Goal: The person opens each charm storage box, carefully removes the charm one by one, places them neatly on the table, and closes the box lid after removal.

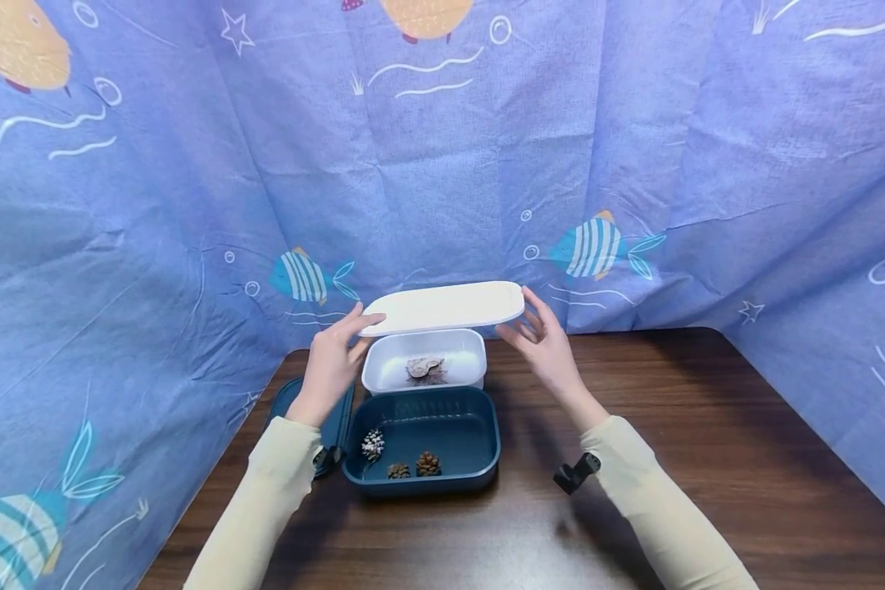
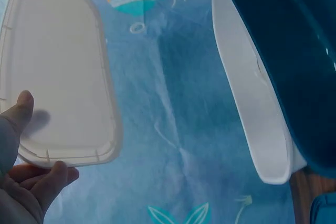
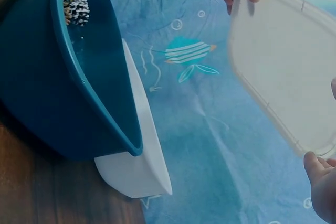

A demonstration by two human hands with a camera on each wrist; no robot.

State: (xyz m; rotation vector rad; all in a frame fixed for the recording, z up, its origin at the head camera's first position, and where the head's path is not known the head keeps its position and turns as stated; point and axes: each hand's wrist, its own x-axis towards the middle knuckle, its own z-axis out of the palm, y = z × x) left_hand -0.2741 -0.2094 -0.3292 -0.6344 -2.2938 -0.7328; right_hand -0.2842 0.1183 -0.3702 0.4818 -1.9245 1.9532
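Both hands hold a white lid point(image 1: 446, 307) up in the air above a white container point(image 1: 424, 360). My left hand point(image 1: 332, 360) grips its left end, with the thumb on one face and the fingers curled under the edge, as the left wrist view shows. At the right end, my right hand point(image 1: 546, 348) pinches the rim. Inside the white container lie flat, brown wood-like pieces point(image 1: 424, 369). In front of it stands a dark blue container point(image 1: 422, 483) holding several pine cones, one of them white-tipped point(image 1: 373, 444) and another brown point(image 1: 428, 464).
A dark blue lid point(image 1: 288, 397) lies at the left, partly hidden by the left arm. Everything stands on a dark wooden table point(image 1: 634, 459). A blue cloth point(image 1: 472, 180) with fish prints hangs behind and along both sides.
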